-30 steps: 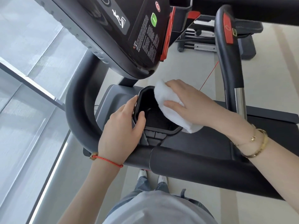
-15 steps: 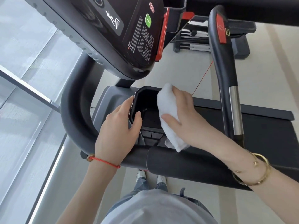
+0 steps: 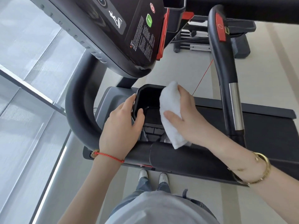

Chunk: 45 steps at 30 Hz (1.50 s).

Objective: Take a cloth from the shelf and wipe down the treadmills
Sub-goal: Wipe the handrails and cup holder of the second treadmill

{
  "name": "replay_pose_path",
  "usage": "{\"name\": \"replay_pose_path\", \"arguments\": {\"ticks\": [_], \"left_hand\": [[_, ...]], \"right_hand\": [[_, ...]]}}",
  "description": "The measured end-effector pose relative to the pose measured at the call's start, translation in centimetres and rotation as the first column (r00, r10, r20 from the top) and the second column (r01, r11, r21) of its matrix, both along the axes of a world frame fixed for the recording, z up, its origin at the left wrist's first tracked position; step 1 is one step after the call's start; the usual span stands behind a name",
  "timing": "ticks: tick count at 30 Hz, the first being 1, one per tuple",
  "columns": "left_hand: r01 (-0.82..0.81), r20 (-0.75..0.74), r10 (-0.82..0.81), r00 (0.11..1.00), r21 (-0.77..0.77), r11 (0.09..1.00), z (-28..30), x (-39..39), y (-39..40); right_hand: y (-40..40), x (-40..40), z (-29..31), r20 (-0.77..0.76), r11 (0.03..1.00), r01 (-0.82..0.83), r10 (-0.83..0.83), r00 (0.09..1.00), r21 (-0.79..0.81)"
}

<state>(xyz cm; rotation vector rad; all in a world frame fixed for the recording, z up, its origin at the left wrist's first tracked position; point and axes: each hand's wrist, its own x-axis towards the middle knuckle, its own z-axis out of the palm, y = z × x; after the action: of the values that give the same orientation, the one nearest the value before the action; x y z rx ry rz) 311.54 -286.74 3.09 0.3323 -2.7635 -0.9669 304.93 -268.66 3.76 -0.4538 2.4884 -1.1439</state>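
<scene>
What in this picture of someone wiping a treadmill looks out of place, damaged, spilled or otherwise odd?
Nothing stands out. The right hand holds a white cloth at the rim of the black console tray, and the left hand grips the tray's other side. No spill or breakage shows on the treadmill console.

I'm looking down at a pale striped floor (image 3: 267, 65). The treadmill (image 3: 267, 126) stands right on it, belt deck dark. Just this side of the treadmill's front bar, two light shoes (image 3: 152, 176) are planted on the floor. Beyond the treadmill, another dark machine base (image 3: 210, 42) sits on the same floor.
</scene>
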Motion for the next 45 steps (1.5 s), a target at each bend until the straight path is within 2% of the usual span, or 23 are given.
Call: {"name": "replay_pose_path", "arguments": {"ticks": [2, 5, 8, 10, 13, 15, 21, 26, 29, 34, 37, 41, 45], "left_hand": [[-0.002, -0.006, 0.002, 1.000, -0.002, 1.000, -0.1, 0.0, -0.1], [-0.002, -0.013, 0.002, 1.000, -0.013, 1.000, 0.0, 0.0, 0.1], [-0.003, -0.016, 0.002, 1.000, -0.010, 1.000, 0.0, 0.0, 0.0], [0.002, -0.013, -0.002, 1.000, -0.006, 1.000, 0.0, 0.0, -0.1], [-0.003, -0.012, 0.003, 1.000, -0.012, 1.000, 0.0, -0.1, 0.0], [-0.010, -0.020, 0.010, 1.000, -0.014, 1.000, 0.0, -0.1, 0.1], [-0.015, -0.018, 0.016, 1.000, 0.007, 1.000, 0.1, -0.1, 0.2], [-0.012, -0.010, 0.012, 1.000, 0.006, 1.000, 0.1, 0.0, 0.1], [-0.005, -0.009, 0.005, 1.000, 0.018, 1.000, 0.2, 0.0, 0.1], [0.004, 0.007, -0.004, 1.000, 0.013, 1.000, 0.3, 0.0, 0.0], [0.006, 0.013, -0.006, 1.000, 0.002, 1.000, 0.1, 0.1, 0.0], [-0.006, -0.003, 0.006, 1.000, 0.035, 0.999, 0.0, 0.2, -0.1], [-0.011, -0.040, 0.014, 0.999, 0.070, 0.998, 0.1, 0.2, 0.0]], "right_hand": [[-0.3, -2.5, 0.5, -0.008, 0.999, -0.016, 0.016, 1.000, 0.033], [-0.8, -5.6, 1.3, 0.058, 0.999, -0.012, 0.009, 0.998, 0.044], [-0.3, -3.5, 0.8, 0.020, 0.997, -0.017, 0.015, 1.000, 0.076], [0.2, -0.4, 0.0, -0.012, 0.999, -0.026, 0.027, 1.000, 0.023], [0.3, 0.7, -0.4, 0.021, 0.999, 0.011, -0.010, 1.000, -0.053], [0.1, -1.2, -0.1, -0.016, 1.000, -0.008, 0.008, 1.000, 0.012], [-0.5, -7.5, 1.5, -0.041, 0.966, -0.197, 0.206, 0.978, 0.165], [1.2, -5.3, 0.4, -0.036, 0.988, -0.155, 0.154, 0.987, -0.011], [2.4, -3.3, 0.2, -0.122, 0.980, -0.196, 0.190, 0.974, -0.041], [2.5, -1.8, 1.0, -0.299, 0.911, -0.380, 0.412, 0.861, 0.162], [1.8, -1.9, 1.8, -0.354, 0.860, -0.421, 0.505, 0.788, 0.290], [-0.5, -2.5, 2.2, -0.362, 0.808, -0.426, 0.571, 0.737, 0.406], [-2.5, -2.7, 2.8, -0.287, 0.788, -0.439, 0.581, 0.762, 0.432]]}}
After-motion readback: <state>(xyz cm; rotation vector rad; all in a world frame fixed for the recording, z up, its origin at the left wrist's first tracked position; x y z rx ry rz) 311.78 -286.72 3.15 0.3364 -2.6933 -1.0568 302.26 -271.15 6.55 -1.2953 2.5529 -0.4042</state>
